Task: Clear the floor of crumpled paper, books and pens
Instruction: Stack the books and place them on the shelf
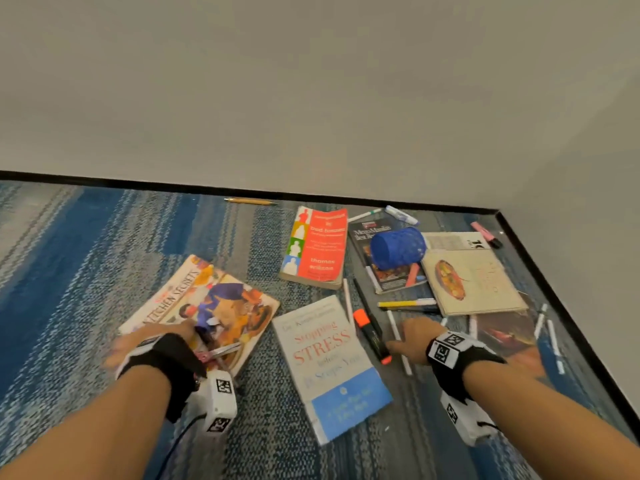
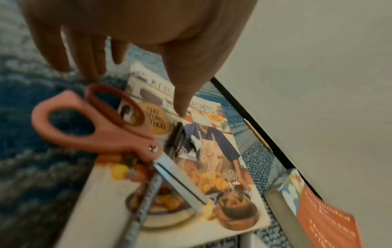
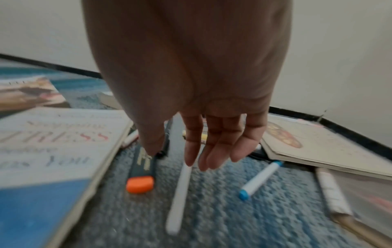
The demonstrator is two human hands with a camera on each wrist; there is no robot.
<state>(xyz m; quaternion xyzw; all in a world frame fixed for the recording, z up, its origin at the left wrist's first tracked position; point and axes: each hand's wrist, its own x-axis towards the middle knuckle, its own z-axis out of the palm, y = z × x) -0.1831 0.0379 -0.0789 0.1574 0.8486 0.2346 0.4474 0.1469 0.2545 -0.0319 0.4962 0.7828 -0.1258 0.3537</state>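
Books and pens lie scattered on the blue carpet. My left hand [image 1: 149, 336] [image 2: 127, 55] hovers open over the near edge of the Kitchen Secrets cookbook [image 1: 207, 306] [image 2: 212, 159], fingers spread and pointing down. Pink-handled scissors [image 2: 95, 130] and a pen [image 2: 146, 201] lie on that cookbook. My right hand [image 1: 410, 336] [image 3: 191, 151] is open with straight fingers just above a white pen [image 3: 180, 189] [image 1: 398, 341] and the dark orange-capped highlighter [image 3: 142, 174] [image 1: 372, 336]. The Stopping Stress book [image 1: 329, 365] [image 3: 46, 151] lies between my hands.
A red paperback [image 1: 317, 245], a dark cookbook [image 1: 388, 268] under a tipped blue mesh pen cup [image 1: 398, 247], and a cream cookbook [image 1: 474, 282] lie toward the corner. More pens lie around, among them a blue-tipped one [image 3: 258, 181]. A pencil [image 1: 249, 201] rests by the black baseboard [image 1: 138, 183].
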